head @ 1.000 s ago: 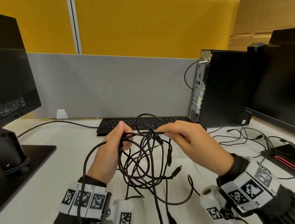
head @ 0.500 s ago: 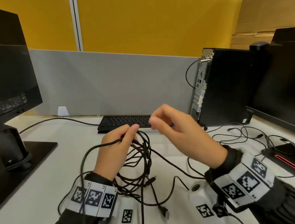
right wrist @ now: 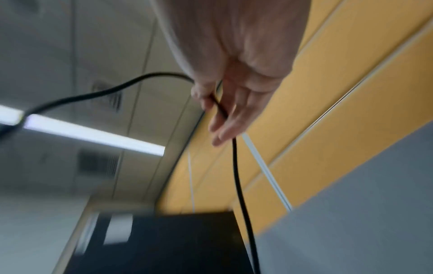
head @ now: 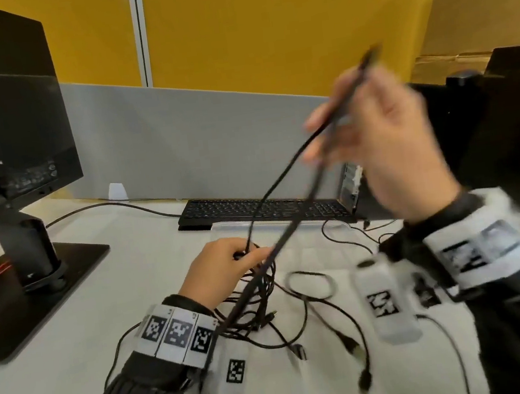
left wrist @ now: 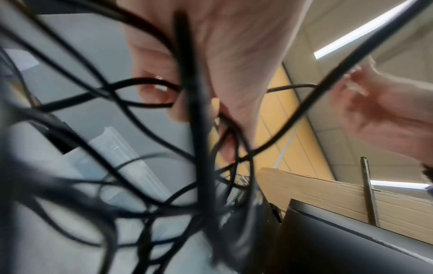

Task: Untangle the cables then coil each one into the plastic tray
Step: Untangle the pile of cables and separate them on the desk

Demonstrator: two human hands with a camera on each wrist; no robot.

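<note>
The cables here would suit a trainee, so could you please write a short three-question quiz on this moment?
1. True or false: the right hand is raised above the left hand.
2. What does the left hand grip? A) keyboard B) tangle of cables C) tray
3. Fill in: the cable pulled up by the right hand runs down to the ____ hand.

Key: 1 true. 2 B. 3 left.

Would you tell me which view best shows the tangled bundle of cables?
The head view: the cable bundle lies whole below the left hand. The left wrist view shows only blurred close strands; the right wrist view shows one pulled cable.
</note>
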